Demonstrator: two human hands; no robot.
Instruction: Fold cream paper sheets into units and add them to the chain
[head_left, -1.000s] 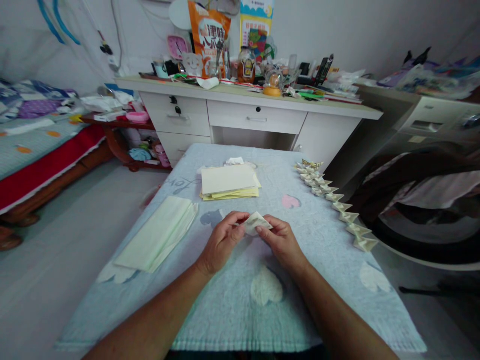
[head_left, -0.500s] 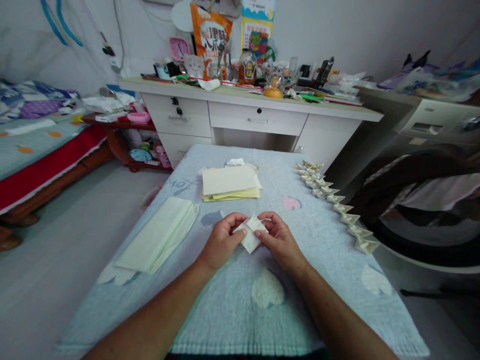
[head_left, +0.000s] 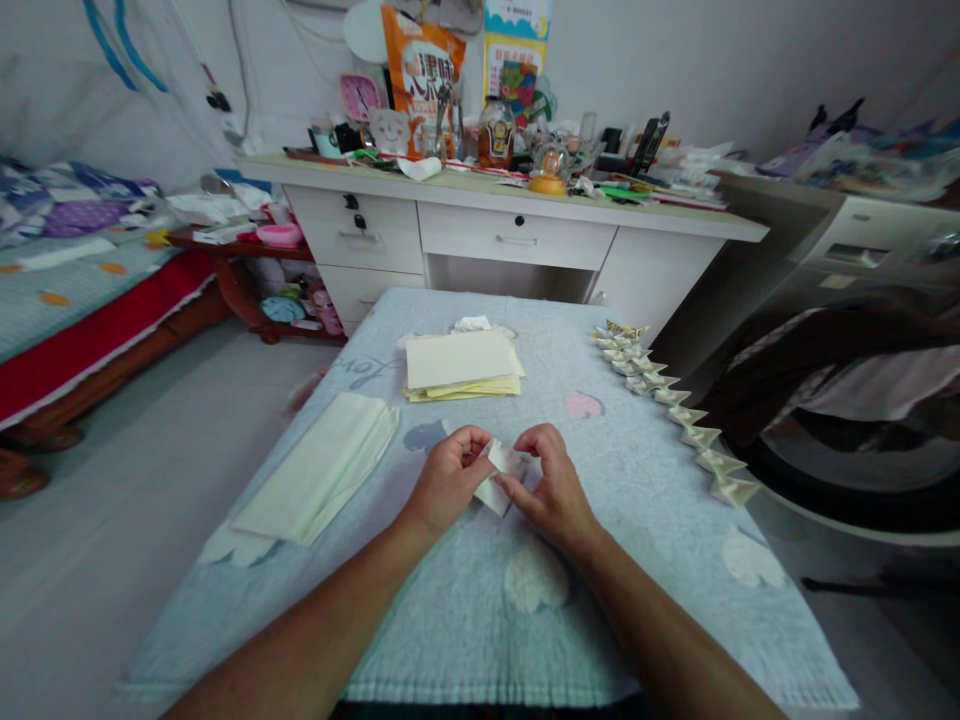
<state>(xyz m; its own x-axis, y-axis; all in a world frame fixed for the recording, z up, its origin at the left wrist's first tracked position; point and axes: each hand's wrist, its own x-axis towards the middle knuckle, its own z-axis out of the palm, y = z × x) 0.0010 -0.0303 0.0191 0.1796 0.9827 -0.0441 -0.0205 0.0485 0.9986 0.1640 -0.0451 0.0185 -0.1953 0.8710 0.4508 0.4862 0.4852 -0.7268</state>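
A small folded piece of white paper is held just above the cloth-covered table, between my two hands. My left hand pinches its left side with thumb and fingers. On the right side, my right hand has its thumb on the paper and its fingers curled behind. Beyond the hands lies a stack of cream and yellow paper sheets. To the left is a pile of folded pale green paper. A row of several folded paper pieces runs along the right side.
The table wears a light blue cloth with heart prints. A crumpled white tissue lies behind the stack. Past the table stands a cluttered white desk. A bed is on the left and a washing machine on the right.
The folded paper has turned and tilted in my hands, its top part now more opened out. My right fingers have lifted and shifted on it; the left hand stays nearly in place.
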